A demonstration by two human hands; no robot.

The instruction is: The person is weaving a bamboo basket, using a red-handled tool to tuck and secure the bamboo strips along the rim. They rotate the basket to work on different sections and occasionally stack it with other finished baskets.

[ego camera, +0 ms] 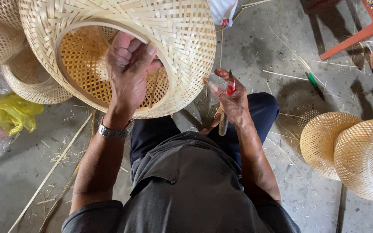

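L hand (128, 71) grips rim of the big round pale woven-bamboo basket (182, 39) on lap, R hand (234, 101) closed on red-handled cutter (230, 86), prob. mid rim-trimming; next needs blade brought to rim w/ care.

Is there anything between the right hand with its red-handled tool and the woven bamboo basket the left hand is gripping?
Nothing visible. The right hand holds the red-handled tool just beside the pale round woven bamboo basket, with only open air between them. The left hand grips the basket's rim from inside the opening.
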